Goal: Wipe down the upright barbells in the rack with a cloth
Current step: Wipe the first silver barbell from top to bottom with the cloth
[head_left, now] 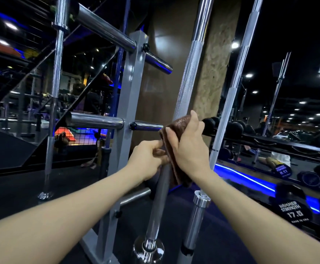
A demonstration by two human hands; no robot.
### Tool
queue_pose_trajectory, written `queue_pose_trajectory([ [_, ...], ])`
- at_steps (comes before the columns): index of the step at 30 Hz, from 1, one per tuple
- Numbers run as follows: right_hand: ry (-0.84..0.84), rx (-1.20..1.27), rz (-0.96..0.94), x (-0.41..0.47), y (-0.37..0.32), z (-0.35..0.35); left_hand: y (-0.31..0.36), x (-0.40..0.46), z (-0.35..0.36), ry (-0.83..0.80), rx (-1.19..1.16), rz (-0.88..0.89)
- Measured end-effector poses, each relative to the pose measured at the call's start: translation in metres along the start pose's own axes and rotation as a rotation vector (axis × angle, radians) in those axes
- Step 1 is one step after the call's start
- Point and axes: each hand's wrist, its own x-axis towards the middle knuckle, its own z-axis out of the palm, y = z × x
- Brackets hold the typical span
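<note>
Setting: We look down at a dim gym lit with blue strips, with a grey plate rack [130, 88] left of centre.
Centre barbell [188, 73]: It stands upright, slightly tilted, running from the top of the frame to its collar at the bottom centre.
Cloth [171, 147]: This brown cloth is wrapped round the centre barbell's shaft, mid-frame.
Right hand [190, 147]: Our fingers curl over the cloth and grip it against the bar.
Left hand [148, 159]: Just left of and below the right hand, it pinches the cloth's lower edge at the bar.
Right barbell [231, 103]: It stands upright just right of our hands, untouched.
Left barbell [55, 92]: It stands upright at the left of the frame.
Dumbbell [290, 208]: At lower right, it is marked 17.5.
</note>
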Motion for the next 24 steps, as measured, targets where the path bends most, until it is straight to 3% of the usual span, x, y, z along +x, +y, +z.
queue_pose_trajectory([
  [6,0.164,0.059,0.042,0.066,-0.025,-0.02,0.004,-0.007,0.003,-0.004,-0.048,-0.025],
  [9,0.223,0.076,0.064,0.048,-0.02,-0.003,-0.003,-0.016,0.002,-0.03,-0.084,-0.032],
  [16,0.011,0.071,0.072,-0.031,0.004,0.021,-0.009,-0.033,0.0,-0.046,-0.169,-0.042],
  [24,0.16,0.108,0.095,0.01,-0.008,0.017,-0.013,-0.036,-0.004,-0.071,-0.16,-0.059],
])
